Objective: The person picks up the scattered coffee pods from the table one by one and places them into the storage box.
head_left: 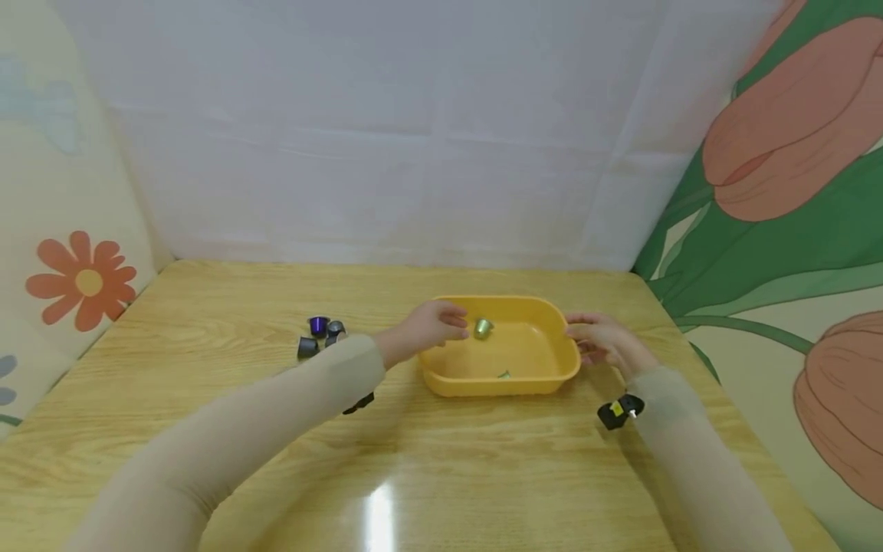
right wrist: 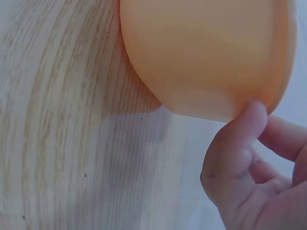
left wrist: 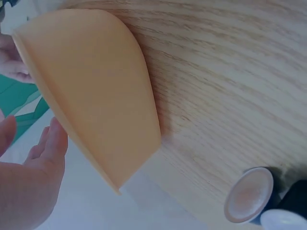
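Observation:
A yellow plastic tub (head_left: pixel 500 388) sits on the table. My left hand (head_left: pixel 433 326) hovers over its left side, thumb and fingers apart and nothing between them. Just right of those fingertips, a light green coffee capsule (head_left: pixel 483 328) shows against the tub's inside. A second green piece (head_left: pixel 504 375) peeks up by the tub's near wall, mostly hidden by it. At the tub's right end my right hand (head_left: pixel 603 341) grips the rim; in the right wrist view its thumb (right wrist: pixel 252 120) presses the outer wall while the index finger lies behind the rim.
Left of the tub, several coffee capsules stand close together: a purple one (head_left: pixel 318 326), a black one (head_left: pixel 307 348) and a grey one (head_left: pixel 336 329), with others partly covered by the left sleeve (head_left: pixel 276 414). A white cloth (head_left: pixel 386 153) hangs behind the wooden table (head_left: pixel 469 475).

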A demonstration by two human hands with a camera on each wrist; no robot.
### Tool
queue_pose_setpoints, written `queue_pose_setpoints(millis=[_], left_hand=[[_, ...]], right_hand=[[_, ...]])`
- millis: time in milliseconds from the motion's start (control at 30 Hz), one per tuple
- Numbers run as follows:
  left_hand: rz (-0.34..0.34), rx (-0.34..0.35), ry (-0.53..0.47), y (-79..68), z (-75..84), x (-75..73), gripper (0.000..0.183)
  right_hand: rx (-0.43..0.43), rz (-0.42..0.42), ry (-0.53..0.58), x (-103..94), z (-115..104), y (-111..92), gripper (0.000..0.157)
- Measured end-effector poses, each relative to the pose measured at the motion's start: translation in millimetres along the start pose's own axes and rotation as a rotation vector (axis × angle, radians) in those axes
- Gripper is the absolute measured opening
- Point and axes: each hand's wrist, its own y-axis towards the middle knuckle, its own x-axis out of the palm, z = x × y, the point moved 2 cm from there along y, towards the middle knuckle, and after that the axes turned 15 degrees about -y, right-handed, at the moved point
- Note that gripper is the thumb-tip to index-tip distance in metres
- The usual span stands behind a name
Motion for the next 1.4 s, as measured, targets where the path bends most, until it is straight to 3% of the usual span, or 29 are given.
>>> queue_pose_setpoints(millis=[400, 800, 1267, 1400], left_hand=[[0.025, 0.02, -0.014, -30.7, 1.4, -10.1, 0.048], [0.075, 0.033, -0.076, -54.6, -12.3, -27.3, 0.049], [0.131, 0.095, 0.062, -87.9, -17.3, -51.5, 0.047], [0.155, 0.102, 0.05, -98.4, -21.1, -59.0, 0.046]], right_hand=[[0.009, -0.002, -0.001, -0.2, 1, -1, 0.05], [0.022, -0.016, 0.012, 1.7, 3, 0, 0.05], [0.006, -0.022, 0.026, 0.7, 4, 1, 0.05], [0.006, -0.017, 0.028, -0.1, 4, 2, 0.05]])
